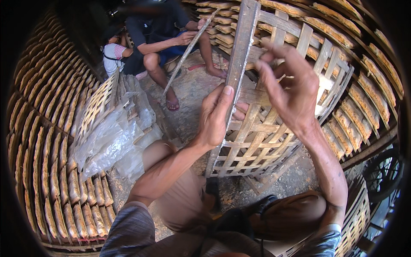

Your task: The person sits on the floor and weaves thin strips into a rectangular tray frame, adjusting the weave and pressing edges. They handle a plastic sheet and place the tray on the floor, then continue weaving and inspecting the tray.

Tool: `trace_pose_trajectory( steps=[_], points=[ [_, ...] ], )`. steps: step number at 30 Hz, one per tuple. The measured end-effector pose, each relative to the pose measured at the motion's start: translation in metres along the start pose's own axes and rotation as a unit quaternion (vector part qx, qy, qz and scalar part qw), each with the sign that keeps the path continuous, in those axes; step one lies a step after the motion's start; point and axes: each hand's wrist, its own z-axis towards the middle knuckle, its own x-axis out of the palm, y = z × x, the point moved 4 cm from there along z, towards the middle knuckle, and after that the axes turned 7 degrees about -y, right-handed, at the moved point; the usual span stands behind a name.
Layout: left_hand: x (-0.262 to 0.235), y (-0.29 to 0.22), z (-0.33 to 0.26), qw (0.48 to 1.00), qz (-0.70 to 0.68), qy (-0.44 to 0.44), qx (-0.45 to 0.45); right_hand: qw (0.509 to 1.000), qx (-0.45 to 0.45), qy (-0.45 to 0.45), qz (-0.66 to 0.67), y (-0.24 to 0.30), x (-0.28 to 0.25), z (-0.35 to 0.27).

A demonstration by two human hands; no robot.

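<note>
A woven bamboo lattice panel [252, 147] with a long wooden edge strip [242, 51] stands tilted in front of me. My left hand [216, 115] is closed around that strip, its thumb lying along the near face and some fingertips showing through the lattice. My right hand [293, 83] is raised over the panel's right part. Its fingers are bent and the thumb stands apart from the forefinger; the fingertips are slightly blurred, and I make out nothing held in them. Small white bits cling along the strip's edge.
At left, clear plastic sheets [111, 147] lie over another lattice panel [96, 107]. Stacked racks of pale orange-brown slabs [81, 184] line both sides. Ahead, a seated person [156, 47] holds a long thin stick [188, 49]; another person [115, 55] sits behind. A wheel [383, 173] stands at right.
</note>
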Motion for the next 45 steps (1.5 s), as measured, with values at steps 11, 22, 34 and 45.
trace_pose_trajectory(
  steps=[11,22,34,45],
  points=[
    [0.005,0.017,-0.009,0.997,0.065,0.043,0.01,0.958,0.279,0.032,0.055,-0.003,-0.022,0.013],
    [0.011,0.016,-0.007,0.996,0.069,0.049,0.013,0.982,0.179,-0.023,0.052,-0.011,-0.019,-0.001],
    [0.003,0.015,-0.001,0.999,0.039,0.019,-0.01,0.966,-0.185,0.072,-0.166,0.001,-0.007,-0.029],
    [-0.01,0.01,0.009,0.999,-0.006,-0.036,0.032,0.965,-0.166,0.119,-0.166,0.013,0.019,-0.083]
  ],
)
